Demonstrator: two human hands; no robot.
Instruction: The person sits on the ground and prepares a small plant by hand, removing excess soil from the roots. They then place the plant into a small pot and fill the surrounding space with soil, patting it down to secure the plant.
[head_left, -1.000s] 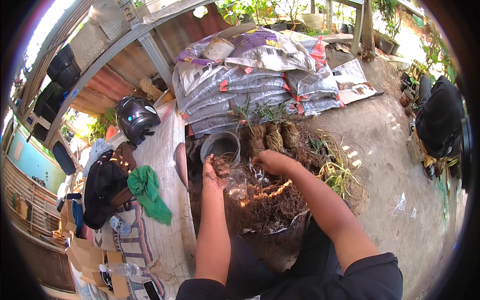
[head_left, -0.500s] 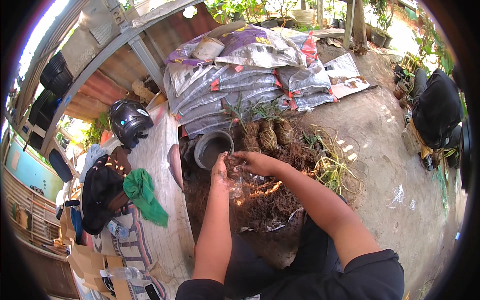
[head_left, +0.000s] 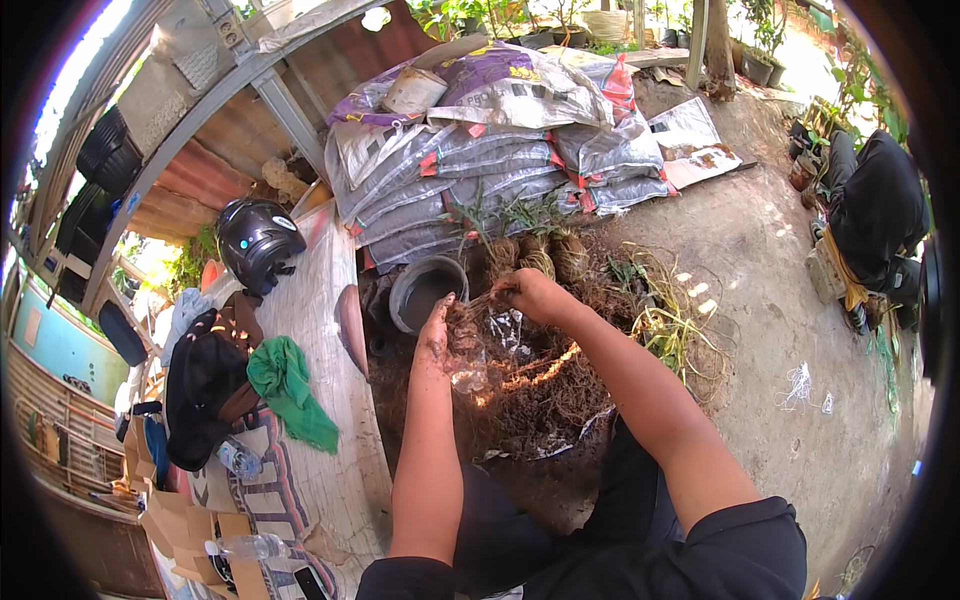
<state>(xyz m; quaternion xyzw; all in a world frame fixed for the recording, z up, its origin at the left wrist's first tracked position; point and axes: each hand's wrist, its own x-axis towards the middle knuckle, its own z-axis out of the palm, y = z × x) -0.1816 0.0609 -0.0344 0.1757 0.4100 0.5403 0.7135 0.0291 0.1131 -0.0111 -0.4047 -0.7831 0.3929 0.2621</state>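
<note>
My left hand is closed against a clump of brown, fibrous roots, with soil stuck to the fingers and wrist. To its right, my right hand pinches a thin brown strand that stretches from the clump. Whether the strand is a root or twine I cannot tell. Just beyond my left hand stands a grey pot with a dark inside. Under my hands lies a heap of loose dark roots and soil. Several wrapped root balls with green leaves stand behind my right hand.
Stacked grey sacks rise at the back. A pale platform on the left bears a helmet, a green cloth and plastic bottles. Dry yellowish stems lie right of the heap. Another person in dark clothes is at the far right.
My right hand has moved up and away from the clump, drawing the strand out to the right. My left hand stays nearly where it was, beside the pot.
</note>
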